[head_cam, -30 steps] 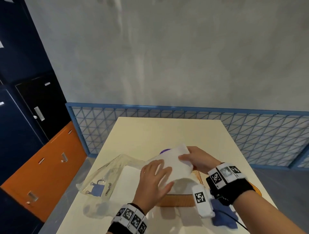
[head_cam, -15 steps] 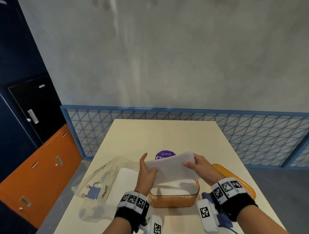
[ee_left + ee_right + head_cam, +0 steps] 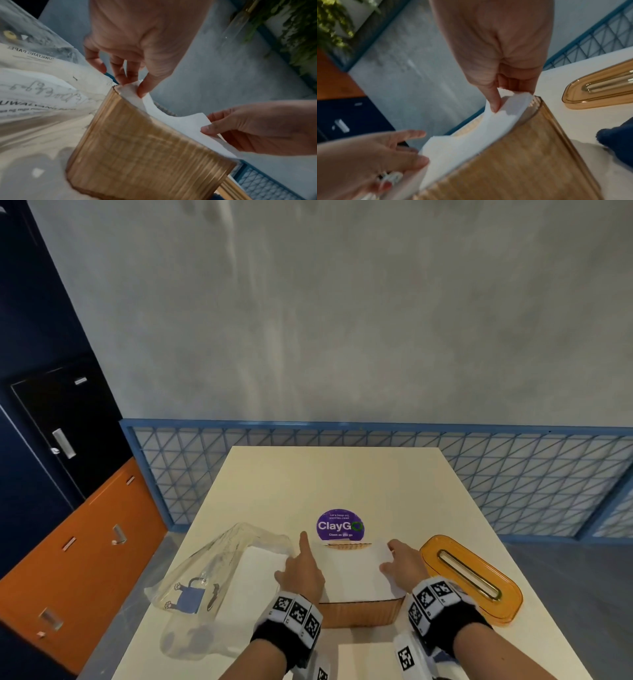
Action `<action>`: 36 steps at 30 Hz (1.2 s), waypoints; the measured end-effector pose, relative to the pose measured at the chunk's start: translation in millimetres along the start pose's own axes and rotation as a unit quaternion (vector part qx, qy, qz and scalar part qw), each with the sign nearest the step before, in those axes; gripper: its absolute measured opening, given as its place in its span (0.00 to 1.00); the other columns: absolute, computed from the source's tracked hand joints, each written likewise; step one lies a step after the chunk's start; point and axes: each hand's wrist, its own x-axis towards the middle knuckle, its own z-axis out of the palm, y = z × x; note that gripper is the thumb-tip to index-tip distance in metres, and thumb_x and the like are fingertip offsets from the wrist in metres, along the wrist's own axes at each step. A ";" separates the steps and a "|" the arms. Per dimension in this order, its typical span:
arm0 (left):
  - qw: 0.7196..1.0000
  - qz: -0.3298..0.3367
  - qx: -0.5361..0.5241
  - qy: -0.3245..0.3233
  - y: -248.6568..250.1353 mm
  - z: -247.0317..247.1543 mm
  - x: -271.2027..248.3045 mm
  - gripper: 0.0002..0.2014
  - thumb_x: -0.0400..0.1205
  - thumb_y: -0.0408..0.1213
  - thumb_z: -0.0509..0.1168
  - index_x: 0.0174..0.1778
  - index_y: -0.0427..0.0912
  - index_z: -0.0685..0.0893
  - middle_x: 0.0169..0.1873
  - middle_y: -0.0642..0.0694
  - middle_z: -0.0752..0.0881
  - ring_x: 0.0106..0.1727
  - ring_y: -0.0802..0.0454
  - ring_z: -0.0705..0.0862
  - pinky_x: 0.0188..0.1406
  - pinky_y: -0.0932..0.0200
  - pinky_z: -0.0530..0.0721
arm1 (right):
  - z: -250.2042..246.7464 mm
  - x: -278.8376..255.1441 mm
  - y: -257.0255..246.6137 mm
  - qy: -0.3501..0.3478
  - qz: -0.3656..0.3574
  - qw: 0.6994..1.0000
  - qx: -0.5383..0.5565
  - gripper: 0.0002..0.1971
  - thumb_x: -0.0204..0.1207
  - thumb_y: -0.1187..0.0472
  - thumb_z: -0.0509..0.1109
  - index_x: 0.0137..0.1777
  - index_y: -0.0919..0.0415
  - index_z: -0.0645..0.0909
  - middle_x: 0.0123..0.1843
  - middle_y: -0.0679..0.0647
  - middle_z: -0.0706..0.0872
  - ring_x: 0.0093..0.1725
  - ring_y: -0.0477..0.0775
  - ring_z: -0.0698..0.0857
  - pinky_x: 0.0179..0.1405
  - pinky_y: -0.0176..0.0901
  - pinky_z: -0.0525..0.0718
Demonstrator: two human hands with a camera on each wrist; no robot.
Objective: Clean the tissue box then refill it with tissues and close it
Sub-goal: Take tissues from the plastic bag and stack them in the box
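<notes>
From the head camera I see the amber ribbed tissue box [image 3: 359, 613] standing on the cream surface [image 3: 335, 474] just in front of me, with a white stack of tissues [image 3: 356, 570] sitting in its open top. My left hand [image 3: 301, 571] is at the stack's left end with the index finger pointing straight out; my right hand [image 3: 406, 563] is at the right end. The amber lid [image 3: 471, 577] with its slot lies flat on the surface just to the right of the box, apart from it. On the left is the clear plastic tissue wrapper [image 3: 212, 573], and a purple ClayGo sticker [image 3: 339, 525] shows beyond the box.

The left wrist view shows my left fingers [image 3: 145, 86] pinching a corner of the tissues at the box rim, while the right hand [image 3: 257, 129] pinches the opposite end; the stack sags between them and rides above the rim.

The right wrist view confirms the same: right fingers [image 3: 494, 102] pinch the tissue corner at the rim, and a dark blue cloth [image 3: 618, 140] lies by the box.

My read is that the refill is in hand and the stack is not yet seated. Pressing it down and fitting the lid are left
</notes>
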 end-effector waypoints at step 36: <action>0.975 0.178 0.092 0.097 -38.2 -21.8 26.1 0.17 0.84 0.45 0.58 0.70 0.53 0.75 0.69 0.49 0.71 0.71 0.48 0.68 0.66 0.52 0.72 | -18.5 -6.8 6.3 0.030 -0.204 0.936 -0.285 0.24 0.80 0.49 0.63 0.76 0.43 0.67 0.71 0.48 0.75 0.70 0.51 0.74 0.67 0.46 0.71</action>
